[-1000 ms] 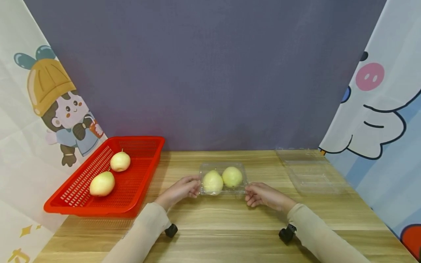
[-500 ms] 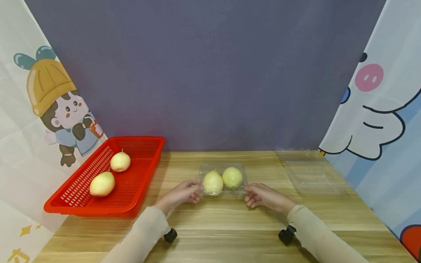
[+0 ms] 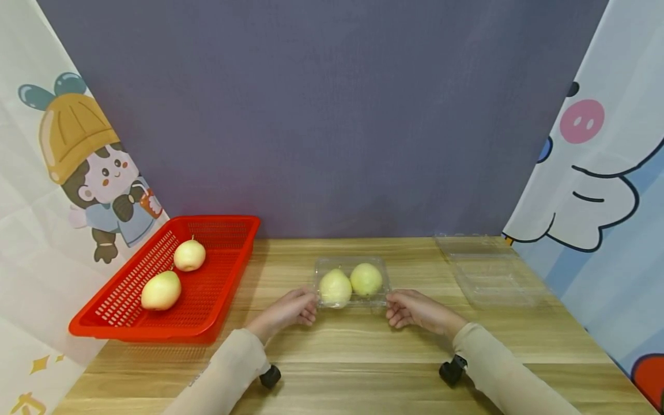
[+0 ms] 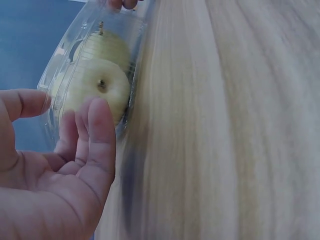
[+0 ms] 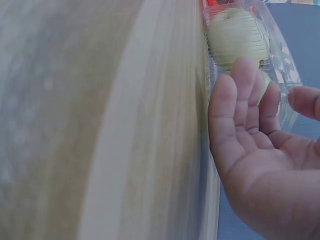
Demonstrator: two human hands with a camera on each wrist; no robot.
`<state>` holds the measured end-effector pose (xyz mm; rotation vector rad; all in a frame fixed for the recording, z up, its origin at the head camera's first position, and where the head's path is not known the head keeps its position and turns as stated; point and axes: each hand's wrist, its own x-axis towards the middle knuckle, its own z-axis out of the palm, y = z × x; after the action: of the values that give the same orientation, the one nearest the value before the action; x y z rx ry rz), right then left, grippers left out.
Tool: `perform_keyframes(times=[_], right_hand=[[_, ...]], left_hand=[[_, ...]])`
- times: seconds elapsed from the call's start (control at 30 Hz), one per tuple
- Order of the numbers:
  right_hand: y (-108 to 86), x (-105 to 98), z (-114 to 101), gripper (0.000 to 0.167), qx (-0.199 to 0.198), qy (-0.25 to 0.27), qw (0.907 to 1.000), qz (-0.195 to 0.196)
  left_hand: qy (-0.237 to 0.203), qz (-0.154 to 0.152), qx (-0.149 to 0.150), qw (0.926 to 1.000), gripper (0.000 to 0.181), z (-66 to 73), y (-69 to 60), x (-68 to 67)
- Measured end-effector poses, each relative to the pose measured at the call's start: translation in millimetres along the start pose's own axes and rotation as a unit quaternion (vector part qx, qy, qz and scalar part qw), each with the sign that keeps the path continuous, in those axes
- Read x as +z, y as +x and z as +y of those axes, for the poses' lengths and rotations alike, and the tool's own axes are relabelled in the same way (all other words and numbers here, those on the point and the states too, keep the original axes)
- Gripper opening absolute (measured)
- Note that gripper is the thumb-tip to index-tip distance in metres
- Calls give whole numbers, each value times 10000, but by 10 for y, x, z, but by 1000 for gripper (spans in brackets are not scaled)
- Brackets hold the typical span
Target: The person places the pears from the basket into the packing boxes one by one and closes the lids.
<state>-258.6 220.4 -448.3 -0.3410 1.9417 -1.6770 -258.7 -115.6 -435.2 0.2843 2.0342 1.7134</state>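
Note:
A clear plastic clamshell box (image 3: 353, 264) sits on the table in the middle of the head view. Two pale yellow-green pears, a left pear (image 3: 335, 288) and a right pear (image 3: 366, 279), lie side by side in it. My left hand (image 3: 287, 312) pinches the box's near left corner, the thumb on the rim as the left wrist view shows. At the near right corner my right hand (image 3: 421, 311) pinches the rim between thumb and fingers. In the right wrist view, ribbed clear plastic covers the pear (image 5: 237, 37).
A red plastic basket (image 3: 228, 288) stands at the left with two pears in it, a rear pear (image 3: 189, 255) and a front pear (image 3: 161, 290). Another clear plastic box (image 3: 493, 282) lies open on the wooden table (image 3: 358, 369) at the right. A grey panel rises behind.
My left hand has shifted slightly down along the box's left corner, toward the near edge. The box, the pears and my right hand stay nearly where they were.

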Motion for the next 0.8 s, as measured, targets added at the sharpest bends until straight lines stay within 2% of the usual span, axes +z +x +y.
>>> perform_keyframes(times=[0.2,0.8], right_hand=[[-6,13,-4,36,29,74,10000,-1],[-24,10,-75,30,-15,50,9998,-166]], left_hand=[[-51,-224,-32,9997,23,-36,50,17],[6,-281,-65,9996,24,-14,38,25]])
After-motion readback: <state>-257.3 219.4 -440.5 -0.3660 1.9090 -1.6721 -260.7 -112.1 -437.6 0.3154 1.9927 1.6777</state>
